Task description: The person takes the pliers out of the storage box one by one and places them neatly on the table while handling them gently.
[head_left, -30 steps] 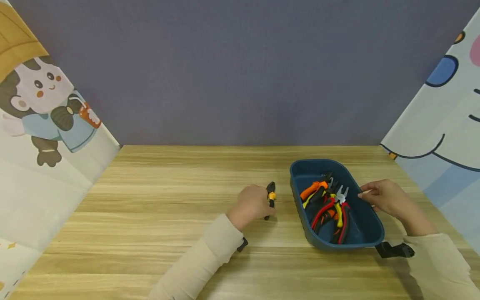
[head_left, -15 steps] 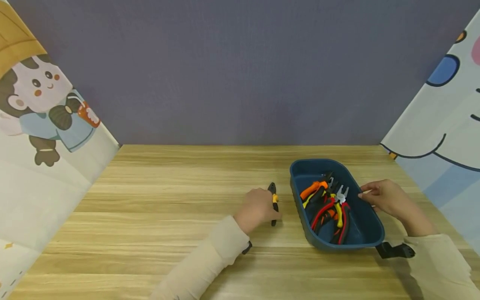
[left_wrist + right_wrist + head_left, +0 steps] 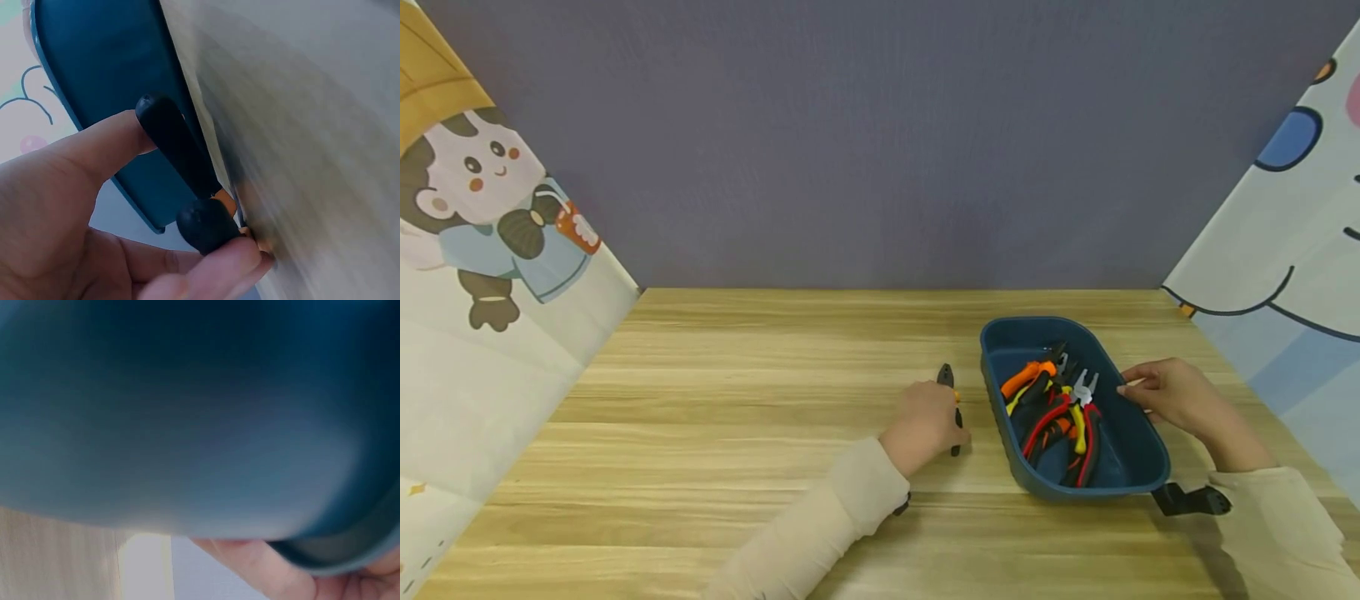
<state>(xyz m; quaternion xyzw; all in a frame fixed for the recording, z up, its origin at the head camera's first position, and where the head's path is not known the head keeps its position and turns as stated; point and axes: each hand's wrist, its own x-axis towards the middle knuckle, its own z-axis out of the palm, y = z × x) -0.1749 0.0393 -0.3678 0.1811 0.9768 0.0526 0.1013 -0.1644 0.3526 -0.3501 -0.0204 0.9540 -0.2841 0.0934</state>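
My left hand (image 3: 922,423) grips a pair of pliers (image 3: 946,377) just left of the bin, their dark head pointing away from me. In the left wrist view, the two black handles (image 3: 178,147) are spread apart, with the thumb on one and fingers on the other; a bit of orange-yellow shows near the joint. A dark blue plastic bin (image 3: 1093,492) stands at the right of the table. My right hand (image 3: 1172,394) pinches the bin's right rim between thumb and fingers. Inside the bin lie several pliers, including red-and-black ones (image 3: 1091,442) and orange-handled ones (image 3: 1019,381).
The wood-grain table (image 3: 715,400) runs back to a grey-blue panel (image 3: 880,150). Cartoon-printed sheets stand at the left (image 3: 550,333) and right (image 3: 1247,250) sides. A black wrist mount (image 3: 1191,501) juts out beside the right sleeve, close to the bin's near corner.
The left hand has shifted a little to the right and towards me with the pliers, nearer the bin. The right hand and the bin have stayed where they were.
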